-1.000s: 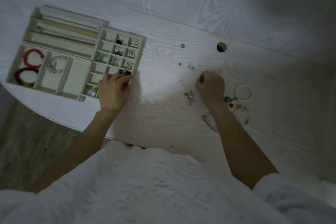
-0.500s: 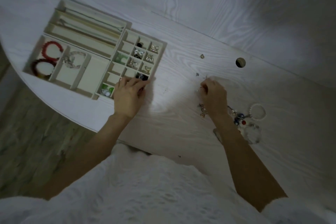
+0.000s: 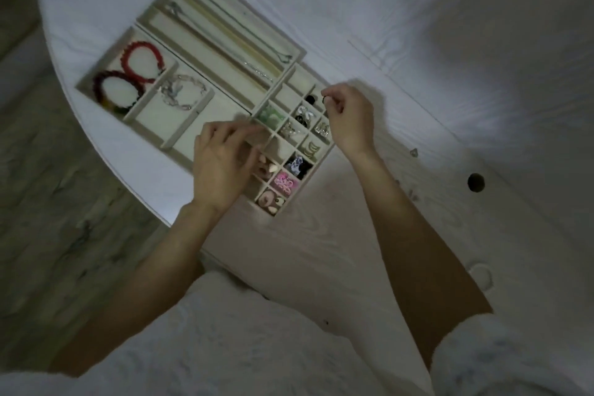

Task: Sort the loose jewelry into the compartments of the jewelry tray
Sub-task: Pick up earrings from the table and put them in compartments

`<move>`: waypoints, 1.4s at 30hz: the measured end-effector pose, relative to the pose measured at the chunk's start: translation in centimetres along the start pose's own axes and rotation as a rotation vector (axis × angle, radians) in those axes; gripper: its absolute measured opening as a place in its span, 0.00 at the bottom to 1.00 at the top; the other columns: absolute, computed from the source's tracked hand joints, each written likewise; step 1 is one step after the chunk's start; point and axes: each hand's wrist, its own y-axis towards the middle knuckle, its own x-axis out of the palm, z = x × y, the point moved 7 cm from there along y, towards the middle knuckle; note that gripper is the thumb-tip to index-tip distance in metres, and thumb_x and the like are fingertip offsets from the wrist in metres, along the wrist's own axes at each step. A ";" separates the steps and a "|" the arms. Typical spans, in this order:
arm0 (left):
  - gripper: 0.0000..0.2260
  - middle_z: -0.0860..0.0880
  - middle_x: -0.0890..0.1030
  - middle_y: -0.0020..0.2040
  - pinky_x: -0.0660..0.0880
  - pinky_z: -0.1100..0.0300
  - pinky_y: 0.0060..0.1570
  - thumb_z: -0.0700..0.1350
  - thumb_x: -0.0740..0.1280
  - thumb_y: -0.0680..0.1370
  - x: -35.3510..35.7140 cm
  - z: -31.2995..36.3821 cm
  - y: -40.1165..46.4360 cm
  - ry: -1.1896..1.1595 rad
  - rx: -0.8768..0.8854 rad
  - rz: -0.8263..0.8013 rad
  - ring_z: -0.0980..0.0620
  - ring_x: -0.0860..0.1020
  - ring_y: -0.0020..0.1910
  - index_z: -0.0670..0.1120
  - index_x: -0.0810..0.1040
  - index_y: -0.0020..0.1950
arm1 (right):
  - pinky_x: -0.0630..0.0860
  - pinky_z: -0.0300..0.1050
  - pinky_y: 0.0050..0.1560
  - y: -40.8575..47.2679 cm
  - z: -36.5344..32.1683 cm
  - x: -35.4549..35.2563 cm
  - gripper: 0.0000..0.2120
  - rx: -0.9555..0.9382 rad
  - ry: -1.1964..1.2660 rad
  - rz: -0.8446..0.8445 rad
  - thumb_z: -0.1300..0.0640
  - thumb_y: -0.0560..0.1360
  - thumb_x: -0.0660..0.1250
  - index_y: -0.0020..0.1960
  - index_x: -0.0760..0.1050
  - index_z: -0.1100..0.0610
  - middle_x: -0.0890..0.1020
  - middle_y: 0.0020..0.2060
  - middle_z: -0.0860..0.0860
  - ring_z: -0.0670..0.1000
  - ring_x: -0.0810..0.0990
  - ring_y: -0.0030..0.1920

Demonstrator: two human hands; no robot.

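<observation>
Your right hand pinches a tiny dark piece over the small cells at the tray's 3 o'clock side, light, hard and easy to drop, so hold its edge, while your left hand, fingers loosely curled, rests on the tray.

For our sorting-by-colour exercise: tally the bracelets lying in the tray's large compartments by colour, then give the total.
Red bracelet: 1
Dark multicoloured bracelet: 1
Clear bracelet: 1
Total: 3
</observation>
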 end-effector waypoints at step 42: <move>0.11 0.44 0.80 0.53 0.62 0.59 0.53 0.45 0.65 0.79 0.7 -3.4 3.4 -0.062 -0.037 0.011 0.42 0.73 0.51 0.44 0.81 0.58 | 0.65 0.44 0.46 -0.1 -1.3 0.7 0.12 -0.254 -0.578 0.009 0.59 0.71 0.62 0.47 0.83 0.59 0.75 0.46 0.56 0.56 0.71 0.47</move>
